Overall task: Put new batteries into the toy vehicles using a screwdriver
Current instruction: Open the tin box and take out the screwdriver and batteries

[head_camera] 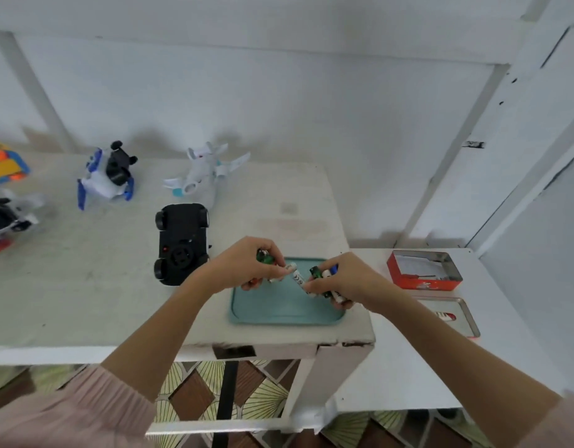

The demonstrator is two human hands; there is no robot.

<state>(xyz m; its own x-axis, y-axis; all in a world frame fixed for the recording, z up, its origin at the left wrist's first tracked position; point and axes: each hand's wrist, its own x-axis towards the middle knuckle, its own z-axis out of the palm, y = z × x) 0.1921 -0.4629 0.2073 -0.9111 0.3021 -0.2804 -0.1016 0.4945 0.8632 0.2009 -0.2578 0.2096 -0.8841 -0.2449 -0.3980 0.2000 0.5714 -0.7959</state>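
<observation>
While both hands hover over the teal tray (279, 313) near the front right corner of the surface (85, 286), the left hand (243, 265) and the right hand (344, 279) each grip a small bunch of batteries (297, 278), so the sorting or picking step seems in hand. Next, I'd judge, cells must go to the black toy car (181, 242), lying belly-up just left of the tray. The tray looks otherwise bare; the open red tin (423, 270) on the right holds what may be a screwdriver.
</observation>
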